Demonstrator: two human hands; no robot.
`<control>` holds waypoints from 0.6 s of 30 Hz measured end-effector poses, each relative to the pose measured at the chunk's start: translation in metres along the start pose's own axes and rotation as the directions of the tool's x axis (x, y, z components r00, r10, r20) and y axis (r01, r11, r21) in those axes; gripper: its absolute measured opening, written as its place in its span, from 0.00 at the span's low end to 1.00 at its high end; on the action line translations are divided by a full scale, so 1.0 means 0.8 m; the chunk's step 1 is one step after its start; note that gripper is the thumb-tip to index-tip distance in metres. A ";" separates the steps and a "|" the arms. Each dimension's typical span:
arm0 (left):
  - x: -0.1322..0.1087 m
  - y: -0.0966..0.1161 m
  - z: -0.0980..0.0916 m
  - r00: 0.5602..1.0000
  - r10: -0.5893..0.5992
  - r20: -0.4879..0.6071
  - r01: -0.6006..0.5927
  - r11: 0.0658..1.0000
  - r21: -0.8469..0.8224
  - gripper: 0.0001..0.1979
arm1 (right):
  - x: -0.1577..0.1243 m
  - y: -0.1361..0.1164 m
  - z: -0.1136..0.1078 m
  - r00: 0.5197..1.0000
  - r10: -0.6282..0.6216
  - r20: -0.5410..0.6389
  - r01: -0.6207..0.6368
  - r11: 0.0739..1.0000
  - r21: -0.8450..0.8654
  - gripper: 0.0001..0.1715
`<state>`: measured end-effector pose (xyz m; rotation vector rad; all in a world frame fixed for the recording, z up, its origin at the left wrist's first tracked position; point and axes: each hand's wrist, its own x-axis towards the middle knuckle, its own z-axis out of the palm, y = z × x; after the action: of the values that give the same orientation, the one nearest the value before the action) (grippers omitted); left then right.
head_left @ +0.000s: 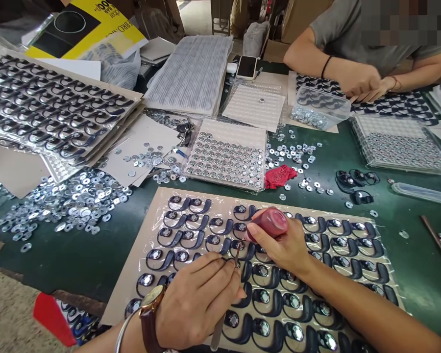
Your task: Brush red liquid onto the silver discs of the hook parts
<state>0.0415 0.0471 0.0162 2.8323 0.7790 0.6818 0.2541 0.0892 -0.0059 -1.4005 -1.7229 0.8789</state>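
Observation:
My left hand [198, 299], with a watch at its wrist, is closed around metal tweezers [217, 333]. Their tips point at a round silver piece on a board [132, 274] covered with clear film. My right hand [288, 245] grips a dark red rounded, bottle-like thing [270, 223] just above the same board; its lower end is hidden by my fingers. Rows of dark curved pieces [294, 301], each with a shiny faceted round centre, lie on the board. Both hands and the right forearm cover part of these rows.
Loose silver washers [84, 201] are spread at the left. Beyond the board are a tray of round silver pieces [224, 159], a red cloth [280, 175] and a clear plastic box [318, 108]. A stack of filled boards [55, 108] stands left. Across the table a co-worker's hands [367, 83] are together.

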 end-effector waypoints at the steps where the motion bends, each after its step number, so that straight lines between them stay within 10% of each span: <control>1: 0.000 0.000 0.000 1.000 -0.003 0.000 0.003 1.000 -0.003 0.11 | 0.000 -0.001 0.000 1.000 -0.003 -0.009 0.003 1.000 0.000 0.10; 18: 0.001 -0.001 0.001 0.999 -0.023 -0.034 0.023 1.000 -0.015 0.10 | 0.002 0.003 0.000 1.000 0.027 -0.012 -0.028 0.998 -0.056 0.14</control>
<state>0.0420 0.0480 0.0155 2.8011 0.8075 0.7317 0.2548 0.0914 -0.0076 -1.4665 -1.7357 0.8420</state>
